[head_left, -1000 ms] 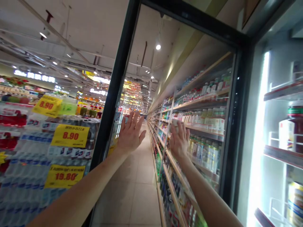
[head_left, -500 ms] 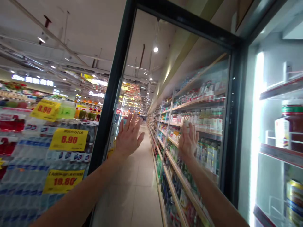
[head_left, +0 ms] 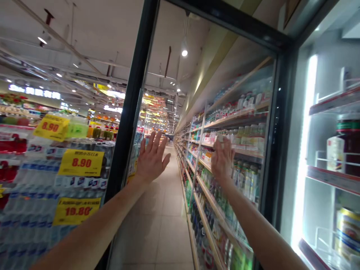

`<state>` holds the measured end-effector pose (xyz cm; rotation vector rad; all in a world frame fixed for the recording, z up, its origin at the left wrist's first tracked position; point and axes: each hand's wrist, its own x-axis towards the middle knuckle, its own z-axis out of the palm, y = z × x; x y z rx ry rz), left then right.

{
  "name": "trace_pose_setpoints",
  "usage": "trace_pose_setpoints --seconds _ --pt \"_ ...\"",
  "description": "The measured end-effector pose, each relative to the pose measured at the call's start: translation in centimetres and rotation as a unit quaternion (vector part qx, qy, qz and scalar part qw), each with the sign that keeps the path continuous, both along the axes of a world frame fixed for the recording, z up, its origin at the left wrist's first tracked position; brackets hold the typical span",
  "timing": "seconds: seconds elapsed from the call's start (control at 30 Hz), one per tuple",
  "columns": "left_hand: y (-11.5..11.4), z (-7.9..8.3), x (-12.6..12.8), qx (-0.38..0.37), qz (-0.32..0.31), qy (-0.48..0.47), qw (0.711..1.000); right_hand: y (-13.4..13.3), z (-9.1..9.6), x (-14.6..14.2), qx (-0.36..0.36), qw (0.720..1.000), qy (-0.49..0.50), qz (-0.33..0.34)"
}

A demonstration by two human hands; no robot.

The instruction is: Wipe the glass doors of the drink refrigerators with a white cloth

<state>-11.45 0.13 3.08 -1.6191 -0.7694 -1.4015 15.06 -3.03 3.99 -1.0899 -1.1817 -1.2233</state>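
Both my arms reach forward onto the glass of an open fridge door [head_left: 132, 112] with a black frame. My left hand [head_left: 152, 159] lies flat on the pane, fingers spread, holding nothing. My right hand [head_left: 222, 159] is also flat against the glass further right, fingers together and stretched out, empty. Through the pane I see a long aisle and shelves of bottles [head_left: 247, 135].
The lit fridge interior [head_left: 332, 172] stands at the right with a dark jar [head_left: 345, 146] and a can [head_left: 347, 228] on its racks. Stacked water packs with yellow price tags [head_left: 81, 162] fill the left. A tiled aisle floor [head_left: 163, 225] runs ahead.
My right hand has slid a little to the right across the glass. The left hand has stayed in about the same spot. The view has shifted slightly.
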Motion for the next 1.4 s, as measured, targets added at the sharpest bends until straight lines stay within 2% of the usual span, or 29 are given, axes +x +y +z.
trace_pose_setpoints --seconds 0.07,0.13,0.2,0.27,0.33,0.4,0.47,0.53,0.6,0.67,0.73,0.8,0.87,0.93,1.03,1.13,1.2,1.23,1.3,1.4 --pt "0.0 0.0 0.0 -0.001 0.002 0.001 1.000 0.1 -0.9 -1.1 -0.037 0.994 -0.105 -0.002" --pt "0.0 0.0 -0.1 0.000 0.007 0.002 1.000 -0.1 -1.0 -0.1 -0.044 0.993 -0.107 -0.007" --pt "0.0 0.0 0.0 0.001 0.009 0.003 1.000 -0.3 -0.1 2.5 -0.015 1.000 0.001 -0.013" --pt "0.0 0.0 0.0 0.000 0.007 0.001 1.000 -0.4 1.0 4.9 0.022 0.991 0.133 -0.015" --pt "0.1 0.0 0.0 0.000 0.005 -0.001 1.000 -0.4 1.6 5.7 0.041 0.981 0.190 -0.014" --pt "0.1 0.0 0.0 0.002 0.004 -0.002 1.000 -0.2 1.4 4.3 0.034 0.988 0.147 -0.014" --pt "0.2 0.0 0.0 0.003 0.004 -0.001 1.000 0.0 0.4 1.8 0.004 0.999 0.035 -0.014" --pt "0.3 0.0 -0.1 0.002 0.005 0.001 1.000 0.1 -0.6 -0.1 -0.036 0.996 -0.083 -0.009" --pt "0.3 0.0 -0.2 0.001 0.005 0.003 1.000 0.0 -1.2 0.0 -0.059 0.990 -0.129 -0.006" --pt "0.4 0.0 -0.2 0.002 0.004 0.003 1.000 -0.4 -1.2 2.5 -0.044 0.997 -0.068 -0.007" --pt "0.4 0.0 -0.1 0.004 0.003 0.002 1.000 -0.8 -0.7 6.2 0.004 0.997 0.076 -0.005" --pt "0.4 -0.1 0.0 0.010 0.006 0.001 1.000 -1.0 -0.1 9.4 0.058 0.974 0.217 0.002" --pt "0.4 -0.1 0.1 0.013 0.007 0.001 1.000 -0.9 0.2 10.4 0.085 0.956 0.282 0.006" --pt "0.5 -0.1 0.1 0.012 0.003 0.000 1.000 -0.6 -0.1 8.7 0.079 0.967 0.240 0.004" --pt "0.6 -0.1 0.0 0.008 0.003 -0.002 1.000 -0.1 -1.8 3.0 0.032 0.998 0.055 0.006" --pt "0.7 -0.1 -0.1 0.006 0.007 0.001 1.000 0.0 -3.6 -1.0 -0.045 0.988 -0.145 0.005" --pt "0.7 0.0 -0.2 0.006 0.007 0.001 1.000 0.0 -3.8 -0.8 -0.064 0.983 -0.175 0.002" --pt "0.7 0.0 -0.1 0.007 0.007 0.002 1.000 -0.1 -3.4 0.1 -0.054 0.988 -0.145 0.001" --pt "0.6 0.0 -0.1 0.010 0.010 0.002 1.000 0.0 -2.0 2.4 -0.004 1.000 -0.021 0.001" --pt "0.5 0.0 0.1 0.016 0.014 -0.001 1.000 0.3 -0.1 4.0 0.053 0.991 0.121 0.011"
